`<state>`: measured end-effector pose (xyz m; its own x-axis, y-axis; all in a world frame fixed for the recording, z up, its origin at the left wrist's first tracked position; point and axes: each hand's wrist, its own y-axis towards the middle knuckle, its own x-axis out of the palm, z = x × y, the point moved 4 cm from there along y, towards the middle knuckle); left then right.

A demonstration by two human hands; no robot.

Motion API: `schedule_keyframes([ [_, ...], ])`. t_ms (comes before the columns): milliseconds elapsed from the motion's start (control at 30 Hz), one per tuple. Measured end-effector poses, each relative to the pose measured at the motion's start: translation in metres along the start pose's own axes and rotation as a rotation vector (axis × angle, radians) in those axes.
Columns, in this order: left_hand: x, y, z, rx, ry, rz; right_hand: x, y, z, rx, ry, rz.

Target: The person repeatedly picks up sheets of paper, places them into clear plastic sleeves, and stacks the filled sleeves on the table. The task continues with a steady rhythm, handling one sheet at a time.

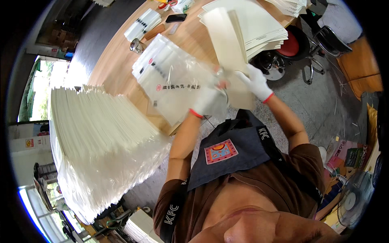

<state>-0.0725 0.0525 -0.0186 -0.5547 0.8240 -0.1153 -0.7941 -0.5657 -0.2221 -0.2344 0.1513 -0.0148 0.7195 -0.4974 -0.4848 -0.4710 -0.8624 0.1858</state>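
Observation:
My left hand (211, 100), in a white glove with a red cuff, is closed on the open end of a clear plastic bag (174, 69) with dark and red print. The bag lies on a pile of similar bags at the table's near edge. My right hand (257, 82), gloved the same way, grips folded cream paper sheets (225, 38) by their edge. The lower end of the paper meets the mouth of the bag; whether it is inside the bag I cannot tell. Both hands are partly blurred, and plastic covers some left fingers.
A tall stack of filled bags (101, 133) stands at the left. On the wooden table (111, 60) are a large paper pile (257, 28), a phone (176, 18), a metal cup (137, 46) and small packets (142, 24). A red stool (289, 42) and another person's chair (328, 40) are at the right.

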Motion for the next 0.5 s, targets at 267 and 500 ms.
schedule_keyframes([
  [267,-0.145,-0.049,0.079,0.258,-0.396,0.106,-0.009,-0.018,-0.067,-0.651,-0.828,-0.402],
  [500,-0.138,-0.063,0.048,0.322,-0.366,0.297,0.007,0.003,-0.025,-0.393,-0.7,-0.648],
])
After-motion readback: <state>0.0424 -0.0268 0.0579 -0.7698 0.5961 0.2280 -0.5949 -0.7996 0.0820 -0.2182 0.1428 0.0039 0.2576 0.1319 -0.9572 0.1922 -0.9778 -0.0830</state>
